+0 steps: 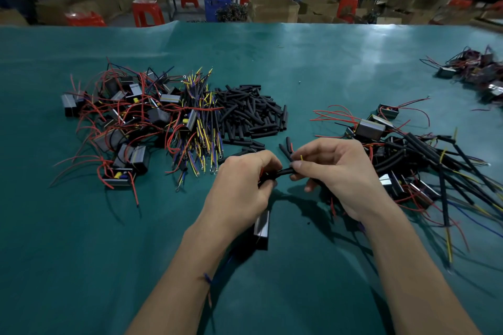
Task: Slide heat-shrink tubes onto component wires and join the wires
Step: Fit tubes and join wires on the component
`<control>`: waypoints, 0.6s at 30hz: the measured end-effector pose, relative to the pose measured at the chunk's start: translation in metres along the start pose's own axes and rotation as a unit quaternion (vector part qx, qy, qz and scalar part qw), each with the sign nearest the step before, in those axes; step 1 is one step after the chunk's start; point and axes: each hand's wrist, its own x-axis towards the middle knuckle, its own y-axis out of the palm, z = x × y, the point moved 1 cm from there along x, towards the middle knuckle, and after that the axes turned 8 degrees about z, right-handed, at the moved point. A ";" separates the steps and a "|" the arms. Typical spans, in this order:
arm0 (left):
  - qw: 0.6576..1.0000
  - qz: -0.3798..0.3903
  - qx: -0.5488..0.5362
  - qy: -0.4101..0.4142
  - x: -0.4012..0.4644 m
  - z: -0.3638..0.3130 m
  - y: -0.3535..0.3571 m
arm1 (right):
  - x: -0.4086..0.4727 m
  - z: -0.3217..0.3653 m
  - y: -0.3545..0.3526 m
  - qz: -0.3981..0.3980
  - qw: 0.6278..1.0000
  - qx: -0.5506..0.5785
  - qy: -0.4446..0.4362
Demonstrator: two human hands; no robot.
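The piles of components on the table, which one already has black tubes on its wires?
The pile right of the hands; its wires wear long black tubes, unlike the left pile.

A black heat-shrink tube (pixel 284 171) is pinched between the left hand (pixel 245 185) and the right hand (pixel 334 171) above the near-middle of the green bench (pixel 313 62). A yellow wire tip (pixel 301 157) is seen at the right fingertips. A component block (pixel 261 228) is seen under the left wrist. Loose black tubes (pixel 253 113) are heaped mid-bench, with ring-terminal wires (pixel 200 128) just left of them and unprocessed components with red wires (pixel 119 122) further left. Sleeved assemblies (pixel 424 160) are piled toward the right edge; another pile (pixel 479 71) lies at the far right.
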 end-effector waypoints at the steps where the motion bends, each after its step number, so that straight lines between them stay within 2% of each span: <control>1: 1.000 -0.001 0.000 0.006 0.000 -0.001 0.000 | -0.001 0.000 0.000 0.007 1.000 0.000 -0.001; 12: 0.997 -0.046 0.023 0.059 0.000 -0.004 0.003 | -0.003 0.002 0.004 0.026 1.000 -0.005 -0.006; 15: 0.998 -0.035 0.033 0.042 -0.001 -0.004 0.002 | -0.003 0.002 0.003 0.025 1.000 -0.006 0.001; 18: 0.996 -0.003 0.087 0.020 -0.003 -0.002 -0.002 | -0.002 0.001 0.003 0.017 1.000 -0.002 0.005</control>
